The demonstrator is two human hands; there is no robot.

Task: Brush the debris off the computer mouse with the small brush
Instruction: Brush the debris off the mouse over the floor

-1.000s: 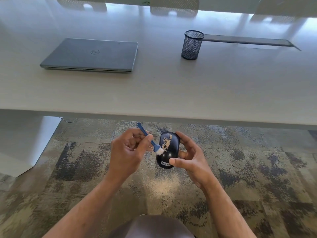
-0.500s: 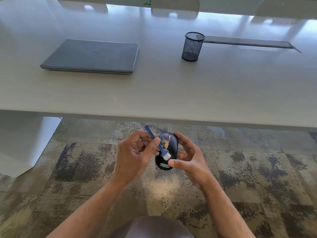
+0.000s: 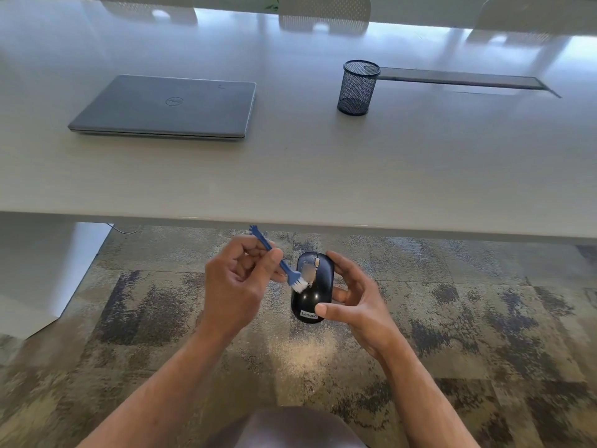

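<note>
I hold a black computer mouse point(image 3: 315, 297) over the carpet, in front of the table edge. My right hand point(image 3: 355, 299) grips it from the right side, thumb on its near end by the label. A pale blurred patch of debris lies on the mouse's upper part near the scroll wheel. My left hand point(image 3: 239, 282) pinches the blue handle of a small brush point(image 3: 284, 270). Its white bristles touch the left edge of the mouse, just left of the debris.
A light table point(image 3: 323, 176) spans the upper half of the view. A shut grey laptop point(image 3: 168, 106) lies at its left and a black mesh pen cup point(image 3: 358, 87) stands at its right, beside a cable slot point(image 3: 462, 78). Patterned carpet point(image 3: 484, 318) lies below.
The brush swept from the mouse's left side down across its middle, then back up and left to the left edge. The debris patch now looks paler and blurred.
</note>
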